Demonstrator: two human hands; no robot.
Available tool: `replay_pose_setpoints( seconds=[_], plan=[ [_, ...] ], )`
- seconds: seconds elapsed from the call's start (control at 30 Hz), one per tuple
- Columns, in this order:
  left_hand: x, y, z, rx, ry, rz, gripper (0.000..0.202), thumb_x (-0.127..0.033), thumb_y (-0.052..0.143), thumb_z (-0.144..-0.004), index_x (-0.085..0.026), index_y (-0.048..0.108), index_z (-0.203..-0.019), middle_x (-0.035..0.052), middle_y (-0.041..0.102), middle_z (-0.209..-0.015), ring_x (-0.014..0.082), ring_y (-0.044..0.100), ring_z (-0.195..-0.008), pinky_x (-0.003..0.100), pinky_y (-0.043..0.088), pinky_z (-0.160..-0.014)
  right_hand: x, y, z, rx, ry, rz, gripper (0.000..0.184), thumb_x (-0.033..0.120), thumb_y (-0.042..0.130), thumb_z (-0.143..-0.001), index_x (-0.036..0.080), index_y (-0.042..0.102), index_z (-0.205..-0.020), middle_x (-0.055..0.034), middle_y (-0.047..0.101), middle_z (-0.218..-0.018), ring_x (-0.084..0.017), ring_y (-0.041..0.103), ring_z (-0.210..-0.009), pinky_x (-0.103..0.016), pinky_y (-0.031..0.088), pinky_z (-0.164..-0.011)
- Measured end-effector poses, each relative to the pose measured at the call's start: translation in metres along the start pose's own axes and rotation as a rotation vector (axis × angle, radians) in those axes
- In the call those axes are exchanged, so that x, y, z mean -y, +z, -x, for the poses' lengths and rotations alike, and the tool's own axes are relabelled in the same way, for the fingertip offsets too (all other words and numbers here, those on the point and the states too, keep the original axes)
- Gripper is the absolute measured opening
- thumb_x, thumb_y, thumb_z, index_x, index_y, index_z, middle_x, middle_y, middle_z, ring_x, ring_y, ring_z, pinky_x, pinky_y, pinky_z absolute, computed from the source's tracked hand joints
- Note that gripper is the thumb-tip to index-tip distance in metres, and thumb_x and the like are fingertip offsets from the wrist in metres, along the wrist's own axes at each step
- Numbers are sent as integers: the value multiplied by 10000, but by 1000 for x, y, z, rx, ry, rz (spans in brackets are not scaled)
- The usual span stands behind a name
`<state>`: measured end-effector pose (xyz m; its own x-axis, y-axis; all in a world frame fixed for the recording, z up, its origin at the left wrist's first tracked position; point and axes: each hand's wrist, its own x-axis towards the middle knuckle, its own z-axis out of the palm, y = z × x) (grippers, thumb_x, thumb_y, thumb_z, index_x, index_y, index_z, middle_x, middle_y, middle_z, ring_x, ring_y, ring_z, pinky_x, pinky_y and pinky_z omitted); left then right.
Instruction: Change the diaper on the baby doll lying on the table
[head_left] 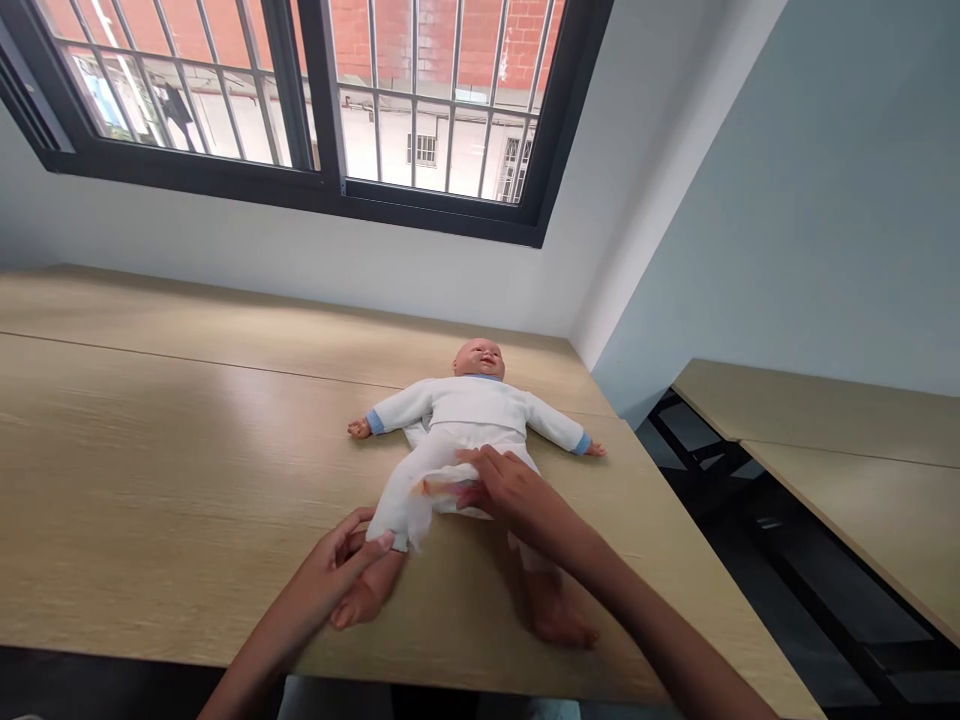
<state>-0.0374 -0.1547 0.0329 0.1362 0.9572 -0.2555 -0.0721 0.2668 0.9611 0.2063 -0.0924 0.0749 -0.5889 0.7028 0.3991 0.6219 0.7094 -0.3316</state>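
Note:
A baby doll [480, 402] lies on its back on the wooden table, arms spread and head toward the window. It wears a white long-sleeved top with blue cuffs and white trousers [397, 490]. At the trouser hem of the leg on my left, my left hand [349, 560] is closed around the lower leg, thumb on top. Over the doll's crotch, my right hand [499, 485] has bent fingers at a blurred white piece with orange and pink marks [435, 488]. Whether that piece is a loose cloth or part of the clothing is unclear. Both bare doll feet point toward me.
The wooden table [187, 480] extends far to the left and ends at an edge on the right. Beyond a gap stands another table [847, 470] with dark metal legs. A barred window [322, 100] is set in the wall behind.

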Motion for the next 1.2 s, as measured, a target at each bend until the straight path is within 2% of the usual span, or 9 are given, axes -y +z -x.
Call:
replay_pose_setpoints(
  seconds=[0.1, 0.2, 0.27, 0.37, 0.5, 0.83, 0.97, 1.07, 1.2],
  plan=[
    [2, -1, 0, 38, 88, -247, 411, -487, 691, -760, -167, 645, -1013, 73, 724, -959, 272, 636, -941, 307, 447, -839, -6, -17, -31, 37, -36, -94, 222, 358, 495, -954, 243, 685, -953, -61, 645, -892, -223, 570, -775, -337, 419, -798],
    [6, 1, -1, 66, 91, -335, 365, -521, 649, -779, -169, 629, -874, 58, 705, -861, 263, 636, -855, 302, 455, -769, -25, -27, -62, 59, -24, -18, 260, 307, 473, -942, 211, 620, -750, -39, 602, -756, -185, 496, -697, -313, 365, -756],
    [10, 5, -2, 57, 105, -357, 360, -532, 648, -768, -179, 586, -805, 46, 678, -812, 249, 625, -815, 295, 451, -737, -48, -26, -78, 46, 47, 15, 256, 291, 511, -903, 197, 562, -670, -30, 560, -685, -165, 438, -646, -300, 326, -703],
    [12, 13, -1, 1, 96, -372, 371, -534, 654, -746, -197, 520, -821, 23, 637, -731, 237, 611, -741, 300, 444, -693, -86, -16, -91, 68, 219, -179, 293, 355, 561, -845, 191, 497, -611, 6, 469, -597, -135, 362, -591, -276, 272, -618],
    [8, 23, 2, -2, 76, -344, 379, -530, 639, -759, -211, 477, -883, 48, 678, -795, 256, 646, -797, 312, 452, -736, -116, -1, -89, 120, 280, -357, 431, 552, 510, -835, 181, 514, -616, 47, 371, -526, -105, 327, -526, -247, 250, -530],
    [4, 28, 5, -96, 95, -669, 388, -575, 558, -821, -202, 504, -915, 11, 592, -674, 258, 591, -672, 310, 384, -628, -135, 21, -80, -80, 340, -468, 510, 654, 645, -693, 146, 625, -725, 0, 547, -615, -121, 438, -575, -241, 325, -533],
    [-19, 30, 3, -215, 348, -714, 405, -539, 653, -779, -192, 618, -986, 97, 658, -914, 335, 578, -953, 405, 419, -843, -137, 26, -77, -159, 323, -445, 454, 614, 663, -709, 162, 627, -728, 5, 551, -611, -132, 457, -580, -251, 348, -557],
    [-40, 46, -6, 31, 581, -748, 382, -449, 686, -796, -231, 681, -1109, 114, 643, -1206, 371, 456, -1241, 504, 282, -1084, -138, 29, -75, -291, 337, -401, 394, 567, 663, -731, 179, 596, -718, -14, 570, -659, -152, 470, -623, -275, 381, -614],
    [-46, 78, -41, 451, 764, -826, 481, -360, 690, -814, -274, 629, -1284, 98, 553, -1405, 399, 333, -1399, 571, 27, -1183, -140, 24, -64, -496, 386, -358, 365, 553, 585, -804, 190, 559, -771, -39, 575, -732, -172, 488, -678, -296, 408, -676]
  ],
)
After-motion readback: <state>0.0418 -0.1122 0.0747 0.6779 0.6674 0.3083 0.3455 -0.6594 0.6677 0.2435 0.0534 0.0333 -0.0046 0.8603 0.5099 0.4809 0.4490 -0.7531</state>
